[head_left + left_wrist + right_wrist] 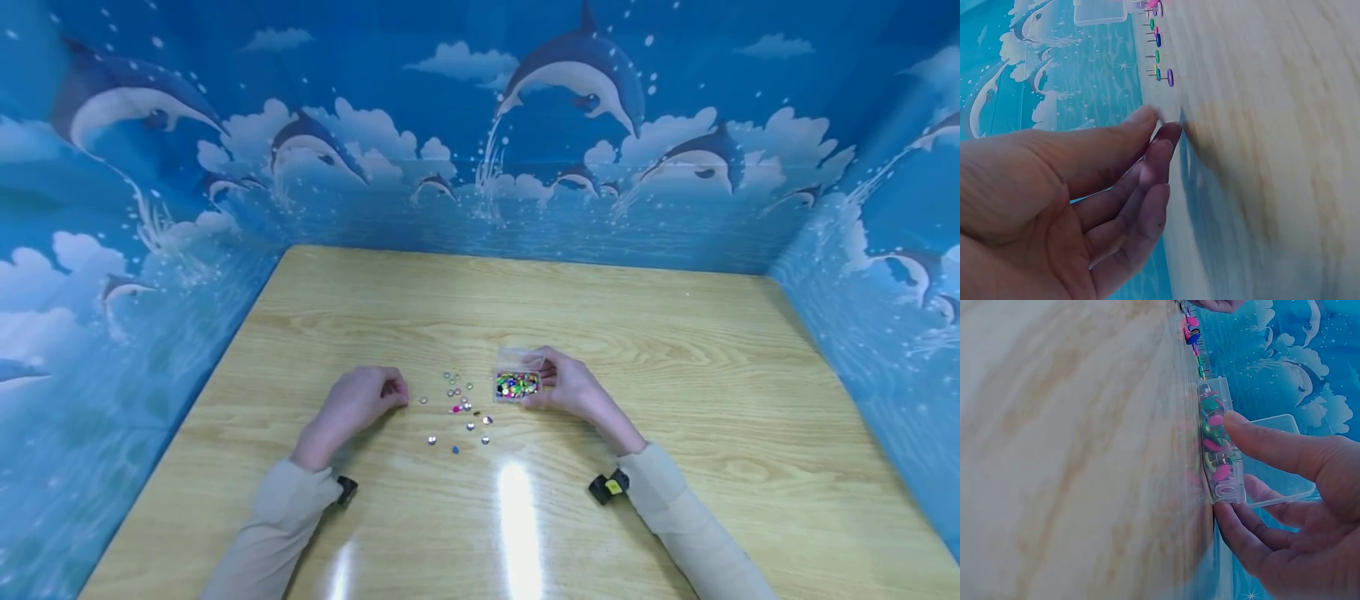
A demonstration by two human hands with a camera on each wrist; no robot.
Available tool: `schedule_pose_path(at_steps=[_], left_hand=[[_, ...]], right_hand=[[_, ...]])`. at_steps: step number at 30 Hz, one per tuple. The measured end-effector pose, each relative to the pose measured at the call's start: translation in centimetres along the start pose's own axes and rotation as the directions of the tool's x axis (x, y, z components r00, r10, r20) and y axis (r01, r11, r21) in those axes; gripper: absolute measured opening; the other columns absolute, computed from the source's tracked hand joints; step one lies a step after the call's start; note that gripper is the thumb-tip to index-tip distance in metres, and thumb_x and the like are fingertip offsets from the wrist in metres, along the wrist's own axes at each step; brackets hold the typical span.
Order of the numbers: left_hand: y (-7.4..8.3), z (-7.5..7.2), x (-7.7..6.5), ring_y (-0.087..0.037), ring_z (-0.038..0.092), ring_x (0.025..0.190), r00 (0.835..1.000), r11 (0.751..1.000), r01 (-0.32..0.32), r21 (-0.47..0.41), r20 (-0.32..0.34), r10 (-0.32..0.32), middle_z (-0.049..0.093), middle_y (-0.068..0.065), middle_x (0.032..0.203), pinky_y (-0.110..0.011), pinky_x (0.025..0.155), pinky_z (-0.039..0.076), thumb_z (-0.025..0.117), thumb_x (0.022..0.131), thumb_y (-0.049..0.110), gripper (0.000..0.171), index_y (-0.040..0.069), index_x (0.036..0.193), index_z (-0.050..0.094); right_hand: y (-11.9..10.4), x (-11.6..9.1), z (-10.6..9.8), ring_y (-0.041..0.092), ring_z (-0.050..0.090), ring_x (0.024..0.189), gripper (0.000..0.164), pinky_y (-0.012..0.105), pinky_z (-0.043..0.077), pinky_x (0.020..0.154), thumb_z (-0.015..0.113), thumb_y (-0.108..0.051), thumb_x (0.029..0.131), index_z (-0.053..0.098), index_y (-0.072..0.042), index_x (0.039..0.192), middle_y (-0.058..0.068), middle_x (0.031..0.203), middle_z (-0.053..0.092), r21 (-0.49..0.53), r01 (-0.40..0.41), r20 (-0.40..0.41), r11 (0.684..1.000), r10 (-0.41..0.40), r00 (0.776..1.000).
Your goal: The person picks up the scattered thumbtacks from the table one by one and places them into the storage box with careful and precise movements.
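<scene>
So there's one clear plastic box [1225,394] on the wood-grain table [675,350], a bit past the middle. Its long axis runs 9 to 3 o'clock in the head view, and the hinged lid [513,359] is flipped up toward 12. One heap of mixed-colour thumbtacks [517,385] sits inside, way too jumbled to count.

Loose tacks [485,439] are scattered from 7 to 10 o'clock of the box. I get roughly sixteen, but they're tiny, so don't hold me to it. One bright pink tack [456,409] is mid-scatter and one blue tack [455,450] is down at 6 o'clock of it. In the left wrist view several lie head-down with the pins pointing up off the table, including a purple tack [1170,77].

Two hands in play. The right hand [573,390] grips the box at its 3 o'clock end, thumb on the near side, fingers round the far side. The left hand [363,396] is at 9 o'clock of the scatter, thumb and index tips nearly together; it's blurry there, so I can't tell if they pinch anything.
</scene>
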State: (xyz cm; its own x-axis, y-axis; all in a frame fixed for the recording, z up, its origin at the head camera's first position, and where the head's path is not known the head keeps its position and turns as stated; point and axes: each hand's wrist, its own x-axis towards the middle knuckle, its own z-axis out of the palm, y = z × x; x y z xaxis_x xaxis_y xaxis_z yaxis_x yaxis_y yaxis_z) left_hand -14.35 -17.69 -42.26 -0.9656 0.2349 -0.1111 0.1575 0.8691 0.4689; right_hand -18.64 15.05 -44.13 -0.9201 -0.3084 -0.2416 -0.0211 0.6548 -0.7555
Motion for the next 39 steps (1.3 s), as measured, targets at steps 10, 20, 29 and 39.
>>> schedule_pose_path(at_steps=[10,20,29,39], left_hand=[[1.7,0.0,0.9,-0.010,0.059,0.067,0.999,0.998,-0.036,-0.044,-0.040,0.035,0.068,0.002,0.078,-0.029,0.065,0.052,0.076,0.090,0.016,0.006,0.013,0.089,0.070],[6.0,1.2,3.0,-0.007,0.061,0.068,0.991,0.990,-0.131,-0.056,-0.046,0.128,0.069,0.005,0.077,-0.025,0.067,0.055,0.076,0.091,0.019,0.008,0.015,0.086,0.071],[9.4,2.4,4.2,-0.006,0.063,0.064,0.969,0.973,-0.225,-0.059,-0.120,0.217,0.073,0.005,0.080,-0.025,0.063,0.053,0.075,0.092,0.019,0.006,0.017,0.087,0.072],[11.1,4.4,5.2,-0.008,0.068,0.071,0.958,0.958,-0.279,-0.062,-0.089,0.273,0.076,0.002,0.085,-0.016,0.061,0.053,0.075,0.092,0.021,0.006,0.017,0.088,0.073]], right_hand=[[-0.1,-0.1,-0.1,0.027,0.060,0.105,0.071,0.043,0.055,0.094,0.089,-0.012,0.074,0.057,-0.011,0.137,0.012,0.115,0.061,0.005,-0.012,0.000,1.000,0.012,1.000],[0.0,-0.2,-0.2,0.027,0.061,0.105,0.070,0.043,0.055,0.095,0.089,-0.012,0.074,0.057,-0.009,0.137,0.012,0.116,0.061,0.000,0.000,-0.004,1.000,0.000,1.000],[0.0,-0.2,0.0,0.029,0.062,0.109,0.070,0.043,0.055,0.096,0.089,-0.009,0.073,0.058,-0.009,0.136,0.014,0.119,0.063,0.045,0.006,-0.008,0.999,-0.006,1.000],[0.1,-0.1,0.0,0.030,0.062,0.111,0.070,0.043,0.055,0.097,0.090,-0.011,0.074,0.059,-0.011,0.136,0.014,0.119,0.063,0.041,0.015,-0.011,0.999,-0.014,1.000]])
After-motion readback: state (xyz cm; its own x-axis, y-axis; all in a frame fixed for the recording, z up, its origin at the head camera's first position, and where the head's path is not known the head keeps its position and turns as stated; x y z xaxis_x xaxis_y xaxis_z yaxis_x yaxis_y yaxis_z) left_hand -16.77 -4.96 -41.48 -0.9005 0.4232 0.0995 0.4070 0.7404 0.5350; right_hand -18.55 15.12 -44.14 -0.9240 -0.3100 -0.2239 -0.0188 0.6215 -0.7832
